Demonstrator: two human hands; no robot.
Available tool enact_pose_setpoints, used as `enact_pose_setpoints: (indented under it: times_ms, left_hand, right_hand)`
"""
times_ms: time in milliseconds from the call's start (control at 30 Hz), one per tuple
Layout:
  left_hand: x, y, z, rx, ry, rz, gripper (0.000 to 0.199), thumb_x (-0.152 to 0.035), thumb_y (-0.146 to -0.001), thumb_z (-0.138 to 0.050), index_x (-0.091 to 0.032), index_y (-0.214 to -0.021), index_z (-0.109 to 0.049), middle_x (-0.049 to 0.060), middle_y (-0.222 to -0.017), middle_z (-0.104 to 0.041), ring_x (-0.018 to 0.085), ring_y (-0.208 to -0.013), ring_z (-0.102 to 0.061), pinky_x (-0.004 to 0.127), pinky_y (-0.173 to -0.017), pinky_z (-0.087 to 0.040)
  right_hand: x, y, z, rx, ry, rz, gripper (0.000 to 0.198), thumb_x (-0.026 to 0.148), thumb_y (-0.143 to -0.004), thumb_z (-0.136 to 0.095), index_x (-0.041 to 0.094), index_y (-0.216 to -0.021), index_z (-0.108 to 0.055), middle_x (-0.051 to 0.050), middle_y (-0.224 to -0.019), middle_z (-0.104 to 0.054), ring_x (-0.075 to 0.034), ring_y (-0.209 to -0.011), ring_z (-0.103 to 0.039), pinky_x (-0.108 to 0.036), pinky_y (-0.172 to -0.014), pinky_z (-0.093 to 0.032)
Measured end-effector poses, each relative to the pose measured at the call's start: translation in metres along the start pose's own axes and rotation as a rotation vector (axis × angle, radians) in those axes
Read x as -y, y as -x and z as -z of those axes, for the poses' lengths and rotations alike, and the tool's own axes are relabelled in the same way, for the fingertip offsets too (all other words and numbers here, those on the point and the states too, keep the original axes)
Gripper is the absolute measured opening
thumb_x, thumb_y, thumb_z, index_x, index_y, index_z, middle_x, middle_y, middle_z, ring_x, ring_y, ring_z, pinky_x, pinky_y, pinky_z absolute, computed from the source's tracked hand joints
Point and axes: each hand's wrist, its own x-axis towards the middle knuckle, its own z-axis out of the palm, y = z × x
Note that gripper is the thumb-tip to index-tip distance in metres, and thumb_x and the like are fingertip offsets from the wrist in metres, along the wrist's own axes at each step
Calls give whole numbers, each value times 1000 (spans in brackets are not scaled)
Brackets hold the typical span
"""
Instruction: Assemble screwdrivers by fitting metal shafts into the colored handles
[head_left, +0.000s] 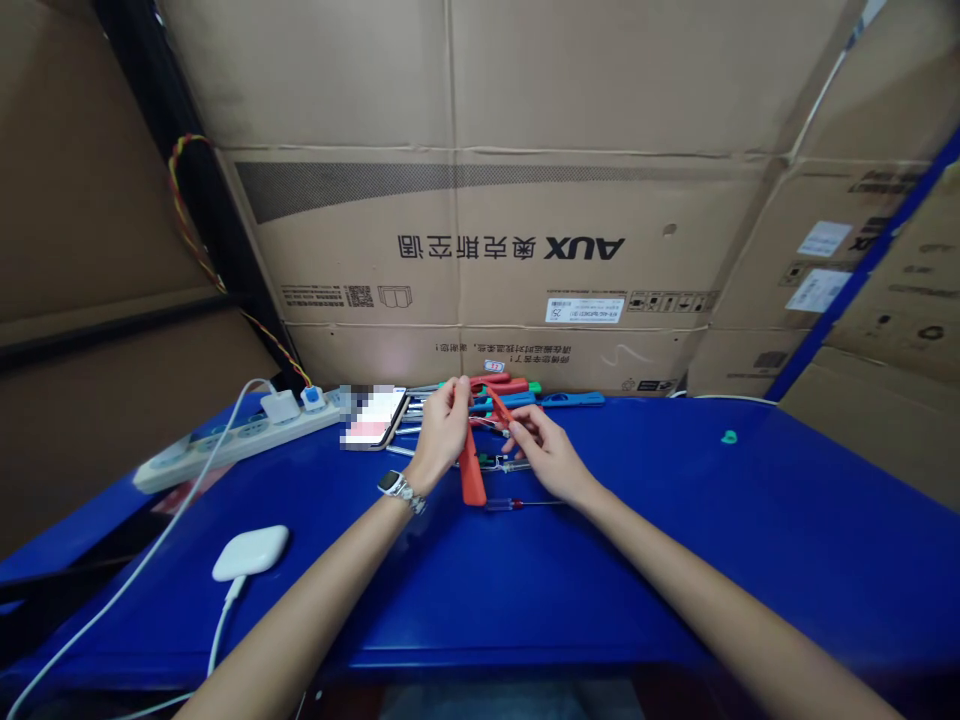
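Observation:
My left hand (448,420), with a watch (401,490) on the wrist, is closed around the upper part of a flat orange-red plastic pry tool (471,478). The tool's broad end points down toward me. My right hand (546,450) pinches the lower end of a slimmer red plastic strip (498,403), perhaps another pry tool. The strip slants up toward my left fingers; whether it touches them I cannot tell. Under and behind my hands lie red tools (517,386), a blue pry tool (574,400) and several silver-shafted tools. A clear-handled screwdriver (504,505) lies just below my right hand.
A phone (375,416) lies left of the tools, beside a power strip (247,440) with plugs and a white cable. A white earbud case (251,553) sits at front left on the blue table (675,560). A small green piece (729,437) lies right. Cardboard walls (510,200) enclose the back.

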Motion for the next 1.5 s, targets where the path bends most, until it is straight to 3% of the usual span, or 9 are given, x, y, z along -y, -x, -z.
enact_pose_setpoints:
  times_ms: [267,433,533,633,867,967,1167,1333,1500]
  left_hand:
    - [-12,-7,-69,-252,541,267,39,-41,-97,-45,-19,-64,-46,-5,-57,-37,9,-49,-38,20,-49,-33]
    - [-16,-10,-96,-136,756,403,34,-44,-91,-46,-19,-68,-48,-4,-61,-45,8,-47,-41,20,-48,-36]
    - [-9,-13,-102,-18,563,296,23,-38,-88,-51,-19,-78,-58,1,-79,-60,13,-71,-59,23,-64,-47]
    - [-1,-21,-99,85,312,152,21,-35,-87,-54,-19,-99,-60,5,-97,-65,18,-93,-63,30,-80,-50]
    - [8,-45,-97,485,-570,-426,25,-18,-93,-42,-17,-108,-62,11,-112,-63,25,-106,-59,42,-94,-46]
    - [14,-50,-108,622,-835,-524,33,-9,-89,-40,-17,-113,-62,12,-120,-63,26,-108,-59,43,-93,-44]
    - [27,-47,-130,705,-1024,-554,36,-13,-90,-44,-13,-120,-63,16,-122,-67,28,-114,-59,44,-101,-38]
    - [28,-44,-137,726,-1096,-532,35,-18,-92,-43,-11,-119,-64,17,-126,-66,30,-119,-56,48,-106,-34]
    - [25,-42,-133,676,-1066,-552,35,-19,-92,-43,-11,-121,-62,17,-133,-60,30,-125,-52,49,-111,-32]
  right_hand:
    - [12,13,-7,-17,-12,38,23,44,-96,-48,23,-103,-55,-1,-87,-66,-16,-75,-64,-30,-72,-53]
    - [6,18,22,-49,47,-14,24,42,-95,-51,23,-107,-53,1,-82,-65,-14,-63,-59,-26,-61,-48]
    - [-4,18,51,-56,105,-18,23,40,-95,-50,22,-110,-52,-1,-88,-66,-13,-64,-61,-27,-65,-49]
    - [-17,11,86,-72,245,25,27,35,-91,-57,22,-114,-50,-6,-108,-68,-17,-89,-66,-33,-83,-50]
    - [-49,-36,149,23,733,30,32,19,-87,-57,22,-118,-52,-9,-118,-68,-23,-104,-64,-38,-89,-45]
    - [-58,-60,153,108,991,35,31,17,-89,-54,20,-120,-55,-10,-116,-69,-25,-104,-60,-41,-90,-41]
    - [-75,-82,141,158,1062,91,35,8,-85,-51,19,-116,-62,-10,-115,-66,-26,-110,-52,-42,-95,-34]
    - [-84,-74,136,-8,1114,149,42,21,-82,-62,20,-123,-61,-14,-120,-55,-28,-113,-46,-42,-97,-33]
    - [-85,-66,138,-55,1093,45,36,28,-79,-68,21,-114,-62,-12,-111,-60,-29,-107,-51,-42,-92,-36]
